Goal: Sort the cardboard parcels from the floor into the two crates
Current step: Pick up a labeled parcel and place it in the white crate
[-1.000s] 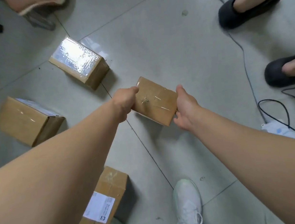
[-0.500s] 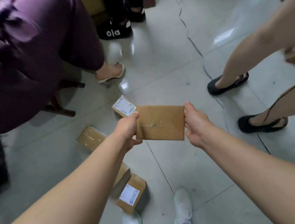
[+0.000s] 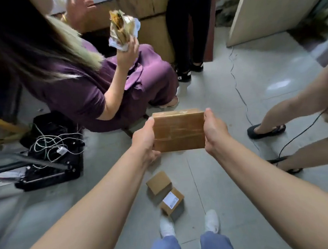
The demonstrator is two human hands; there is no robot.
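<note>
I hold a taped brown cardboard parcel (image 3: 179,131) up in front of me, well above the floor. My left hand (image 3: 144,140) grips its left edge and my right hand (image 3: 214,131) grips its right edge. Two more parcels lie on the grey tiled floor just ahead of my white shoes: a plain one (image 3: 159,182) and, touching it, one with a white label (image 3: 172,201). No crate is in view.
A seated person in purple (image 3: 90,91) holding wrapped food is close at the left front. A black bag with white cables (image 3: 51,149) lies at the left. Another person's legs (image 3: 287,110) and a black cable (image 3: 241,96) cross the floor at the right. A wooden counter (image 3: 140,10) stands at the back.
I have stood up and lifted the parcel higher; it turned so a broad taped face looks at me. The view swung up from the floor to the seated person and counter.
</note>
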